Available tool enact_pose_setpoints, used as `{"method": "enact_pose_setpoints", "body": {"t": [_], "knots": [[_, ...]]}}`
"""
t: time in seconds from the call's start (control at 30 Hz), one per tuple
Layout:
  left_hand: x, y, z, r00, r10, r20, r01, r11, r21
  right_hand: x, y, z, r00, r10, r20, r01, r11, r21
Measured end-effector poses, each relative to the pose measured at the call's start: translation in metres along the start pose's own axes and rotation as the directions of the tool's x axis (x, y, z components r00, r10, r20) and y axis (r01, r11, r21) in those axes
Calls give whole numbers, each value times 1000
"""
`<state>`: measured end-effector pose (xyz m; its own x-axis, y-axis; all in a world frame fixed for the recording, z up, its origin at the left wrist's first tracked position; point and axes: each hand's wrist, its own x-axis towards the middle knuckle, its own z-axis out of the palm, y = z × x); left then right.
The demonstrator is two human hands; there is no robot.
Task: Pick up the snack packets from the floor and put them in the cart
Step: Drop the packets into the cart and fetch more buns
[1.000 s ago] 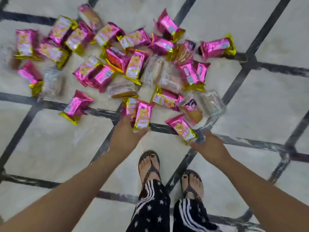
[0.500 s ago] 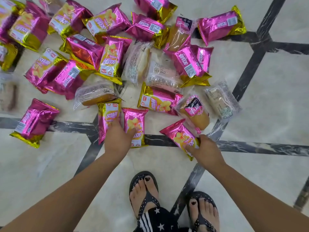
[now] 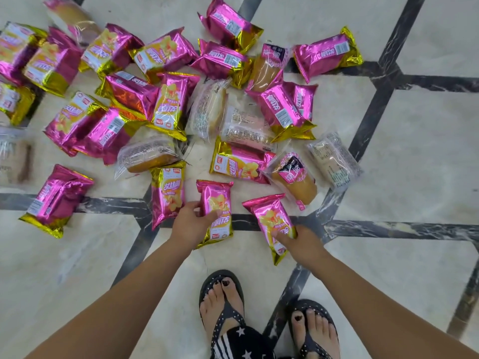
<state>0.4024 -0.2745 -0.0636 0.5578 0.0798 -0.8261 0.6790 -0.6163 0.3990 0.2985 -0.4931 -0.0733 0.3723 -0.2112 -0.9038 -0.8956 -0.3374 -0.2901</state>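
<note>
Several pink-and-gold snack packets and a few clear bread packets lie scattered over the marble floor (image 3: 414,156). My left hand (image 3: 189,224) grips the left edge of one pink packet (image 3: 217,203) near the front of the pile. My right hand (image 3: 303,242) pinches the near end of another pink packet (image 3: 269,218), which is tilted to the left. A third pink packet (image 3: 167,195) lies just left of my left hand. No cart is in view.
My two feet in black sandals (image 3: 223,301) stand just behind the hands. Dark inlay lines (image 3: 375,107) cross the pale floor. A lone pink packet (image 3: 55,200) lies at the left. Bare floor stretches to the right and lower left.
The camera has come closer to the pile. My left hand has closed on the edge of the middle packet, and my right hand has taken hold of the tilted packet's end.
</note>
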Motion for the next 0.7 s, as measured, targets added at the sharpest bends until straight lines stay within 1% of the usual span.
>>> {"method": "enact_pose_setpoints", "body": {"t": [0.07,0.17,0.3,0.43,0.53,0.7], "knots": [[-10,4,0,1000,13,12,-13,1000,2,-12,0,-3,999,-23,29,21,998,58],[-34,18,-14,997,72,15,-72,997,5,-36,-6,-12,998,-22,51,17,994,110],[-83,56,-61,992,125,2,-125,991,-38,-84,-36,-38,1000,-13,25,9,987,160],[-146,106,-137,986,162,-33,-163,986,-43,-153,-97,-79,1000,-29,-11,30,974,224],[-202,148,-200,981,180,-71,-186,979,-86,-213,-153,-110,996,-75,-52,86,962,259],[-316,205,-294,972,191,-135,-211,966,-151,-333,-252,-141,985,-170,1,162,937,311]]}}
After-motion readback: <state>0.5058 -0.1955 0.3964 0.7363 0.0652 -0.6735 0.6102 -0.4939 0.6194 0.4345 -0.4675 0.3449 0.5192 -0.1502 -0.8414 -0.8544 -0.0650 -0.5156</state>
